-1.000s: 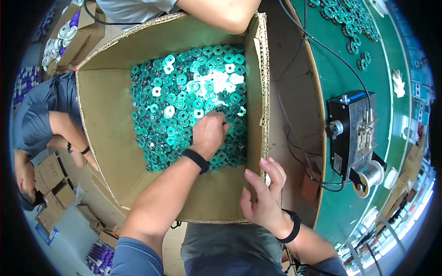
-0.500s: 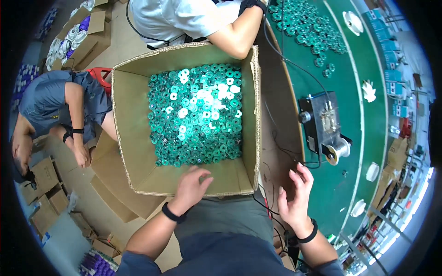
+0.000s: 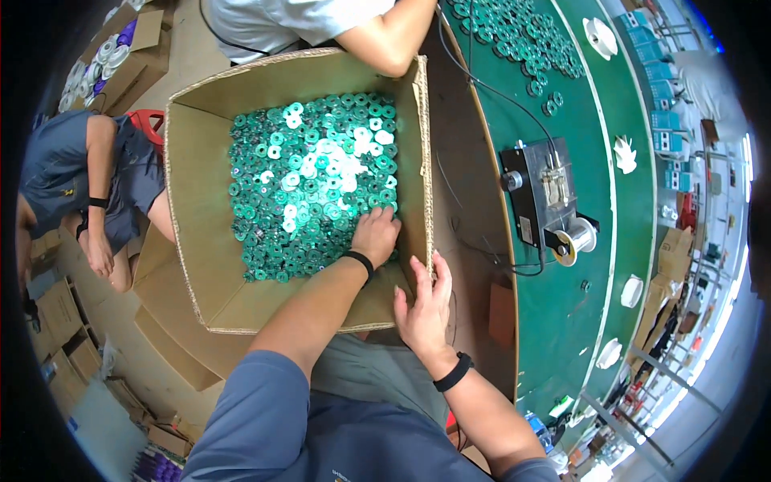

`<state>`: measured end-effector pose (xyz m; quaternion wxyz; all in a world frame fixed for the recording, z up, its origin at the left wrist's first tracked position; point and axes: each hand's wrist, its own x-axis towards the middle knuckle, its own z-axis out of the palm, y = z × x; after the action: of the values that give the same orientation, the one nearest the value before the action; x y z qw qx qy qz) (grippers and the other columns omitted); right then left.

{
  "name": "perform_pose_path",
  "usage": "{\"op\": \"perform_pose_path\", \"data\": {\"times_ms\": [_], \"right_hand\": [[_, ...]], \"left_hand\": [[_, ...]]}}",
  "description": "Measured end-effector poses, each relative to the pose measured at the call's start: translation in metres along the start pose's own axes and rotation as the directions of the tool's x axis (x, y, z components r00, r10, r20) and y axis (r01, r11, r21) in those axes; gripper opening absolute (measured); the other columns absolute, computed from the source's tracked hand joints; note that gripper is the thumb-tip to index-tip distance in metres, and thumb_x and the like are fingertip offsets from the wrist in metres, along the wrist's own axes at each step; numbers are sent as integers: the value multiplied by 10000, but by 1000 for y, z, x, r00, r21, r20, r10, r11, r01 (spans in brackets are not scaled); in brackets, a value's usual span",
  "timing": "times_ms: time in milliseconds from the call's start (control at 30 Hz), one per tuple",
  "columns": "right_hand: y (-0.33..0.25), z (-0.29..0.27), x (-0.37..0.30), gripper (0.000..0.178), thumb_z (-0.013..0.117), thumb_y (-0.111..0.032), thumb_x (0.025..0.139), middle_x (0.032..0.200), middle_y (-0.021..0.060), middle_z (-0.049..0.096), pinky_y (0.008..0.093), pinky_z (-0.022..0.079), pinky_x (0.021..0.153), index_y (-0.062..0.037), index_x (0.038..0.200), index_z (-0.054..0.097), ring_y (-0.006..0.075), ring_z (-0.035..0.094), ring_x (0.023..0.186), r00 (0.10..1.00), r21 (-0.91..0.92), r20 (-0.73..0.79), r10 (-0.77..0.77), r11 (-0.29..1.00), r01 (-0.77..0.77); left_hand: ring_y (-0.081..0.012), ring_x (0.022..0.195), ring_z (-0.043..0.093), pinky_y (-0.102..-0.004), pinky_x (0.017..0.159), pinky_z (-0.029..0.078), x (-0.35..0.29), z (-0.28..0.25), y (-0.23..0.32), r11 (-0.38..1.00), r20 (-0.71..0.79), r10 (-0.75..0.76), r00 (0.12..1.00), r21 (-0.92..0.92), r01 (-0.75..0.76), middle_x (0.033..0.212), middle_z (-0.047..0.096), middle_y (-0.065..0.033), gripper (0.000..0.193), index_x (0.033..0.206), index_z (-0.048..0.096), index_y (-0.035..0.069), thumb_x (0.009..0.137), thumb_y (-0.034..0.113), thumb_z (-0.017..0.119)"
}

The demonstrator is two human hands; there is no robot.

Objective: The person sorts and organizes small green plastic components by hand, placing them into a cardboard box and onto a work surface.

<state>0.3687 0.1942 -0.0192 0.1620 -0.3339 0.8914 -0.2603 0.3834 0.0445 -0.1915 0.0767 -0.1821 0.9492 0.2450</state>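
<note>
A deep cardboard box [image 3: 186,265] stands before me, holding a thick layer of small green ring-shaped parts [image 3: 265,213]. My left hand [image 3: 376,237] is down inside the box at the right side of that layer, its bent fingers close together among the rings. Its fingertips are hidden, so whatever they grip cannot be made out. By the near right corner of the box is my right hand [image 3: 426,309], fingers apart and holding nothing. Its fingertips are at the box's right wall; whether they touch it is unclear.
On the right, a green workbench [image 3: 594,321] carries more green rings [image 3: 522,36], a black device [image 3: 538,193] with a wire spool [image 3: 574,241], and a white glove [image 3: 624,154]. One person [image 3: 96,177] sits at left; another's arm [image 3: 389,40] rests by the far rim.
My left hand has gone from the near wall down into the rings, farther and rightward. My right hand has moved left, from beside the bench to the box's corner. The whole view has shifted slightly.
</note>
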Motion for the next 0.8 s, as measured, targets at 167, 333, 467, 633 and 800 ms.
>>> {"op": "perform_pose_path", "data": {"times_ms": [167, 333, 467, 633, 800], "right_hand": [[8, 3, -2, 646, 746, -9, 848, 1554, 285, 393, 532, 431, 1169, -77, 1463, 560, 490, 445, 1423, 1000, 36, 17, -14, 999, 13], [10, 1, -1, 621, 729, 0, 845, 1547, 301, 388, 533, 428, 1174, -51, 1445, 576, 493, 450, 1416, 1000, 35, 13, -28, 999, 27], [12, 0, 0, 608, 717, 9, 849, 1545, 318, 376, 531, 426, 1177, -38, 1439, 581, 505, 448, 1414, 999, 42, 24, -42, 998, 41], [13, 1, 0, 606, 710, 19, 847, 1544, 322, 369, 526, 430, 1175, -33, 1437, 580, 515, 444, 1415, 998, 36, 24, -64, 997, 63], [11, 1, -1, 609, 711, 28, 838, 1547, 322, 358, 526, 442, 1163, -37, 1430, 583, 514, 448, 1417, 997, 30, 18, -70, 997, 70]], "left_hand": [[-297, 1188, 528, -439, 992, 441, -2, 6, -4, 998, 29, 57, 998, 38, -58, 1216, 601, -70, 202, 1043, 791, 103, 864, 170, 726], [-275, 1159, 538, -429, 968, 426, -2, 3, -10, 988, -62, 152, 986, 24, -151, 1207, 612, -67, 142, 947, 804, 131, 874, 209, 710], [-276, 1278, 508, -442, 1079, 400, -22, 3, -18, 975, 71, 221, 973, -45, -219, 1371, 590, -46, 287, 1065, 835, 210, 786, 275, 843], [-290, 1369, 470, -498, 1208, 323, -32, 9, -18, 966, 80, 255, 963, 8, -257, 1517, 543, -54, 323, 1133, 838, 252, 817, 321, 833], [-306, 1390, 453, -531, 1229, 295, -33, 24, -21, 969, 28, 246, 969, 31, -247, 1541, 526, -66, 304, 1104, 843, 204, 836, 343, 811]]}}
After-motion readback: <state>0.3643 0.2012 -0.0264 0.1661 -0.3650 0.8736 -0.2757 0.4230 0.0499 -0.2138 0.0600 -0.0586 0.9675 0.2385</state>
